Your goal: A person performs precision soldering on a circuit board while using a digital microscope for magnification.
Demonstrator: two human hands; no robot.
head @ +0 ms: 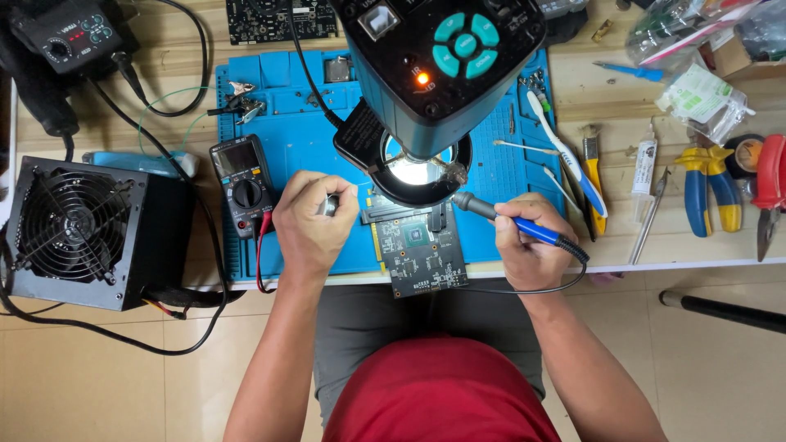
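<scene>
Gripping the soldering iron [524,227] in your right hand [532,245], steady its tip toward ten o'clock over the circuit board [422,250]; your left hand [315,221] pinches a small metal tool [329,205].

Both bare forearms reach forward from the near edge toward the middle, elbows spread wide and wrists drawing closer together. The left hand [313,223] is curled into a loose fist, knuckles up, thumb and forefinger pinched together at its far right side. The right hand [528,245] is closed in a pen-like grip, back of the hand up, fingers wrapped and thumb tucked, pointing far and left. The hands stay apart.
</scene>
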